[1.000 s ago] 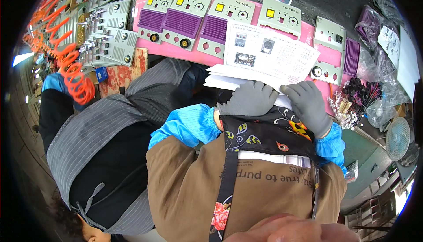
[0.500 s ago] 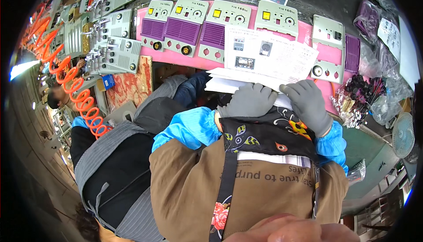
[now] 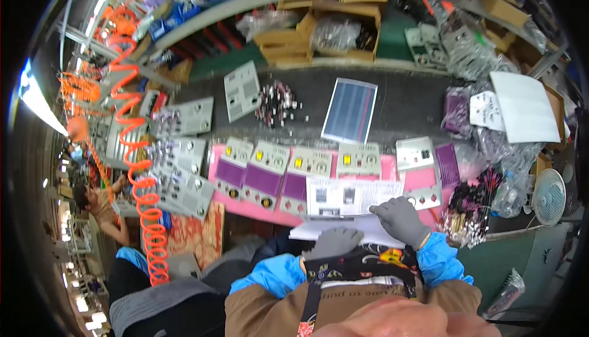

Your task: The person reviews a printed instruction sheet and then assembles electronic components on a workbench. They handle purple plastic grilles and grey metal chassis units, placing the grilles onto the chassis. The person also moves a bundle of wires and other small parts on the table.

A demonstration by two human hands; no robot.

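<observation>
Both my hands wear grey gloves and are on a stapled-looking bundle of printed papers (image 3: 328, 193) in front of my apron. My left hand (image 3: 334, 241) is closed over the near part of the lower white sheets (image 3: 374, 225). With bent fingers, my right hand (image 3: 402, 220) pinches the right edge of the upper sheet, which has pictures and text. Beyond the papers, grey front panels (image 3: 265, 156) with purple louvred grilles stand in a row. The papers partly cover some of them. A grey panel (image 3: 415, 153) at the right has an uncovered opening, with a purple grille (image 3: 448, 164) beside it.
A pink mat (image 3: 276, 215) lies under the panels. A blue printed sheet (image 3: 350, 111) and small parts (image 3: 279, 104) lie farther back. Bundled wires (image 3: 469, 205) and a fan (image 3: 548, 197) are at the right. An orange coiled hose (image 3: 144, 183) hangs left, near a seated co-worker (image 3: 178, 297).
My view has tilted up, bringing the shelf and boxes at the back into sight. My right hand has shifted along the upper sheet's edge, farther forward than my left; both stay at the papers.
</observation>
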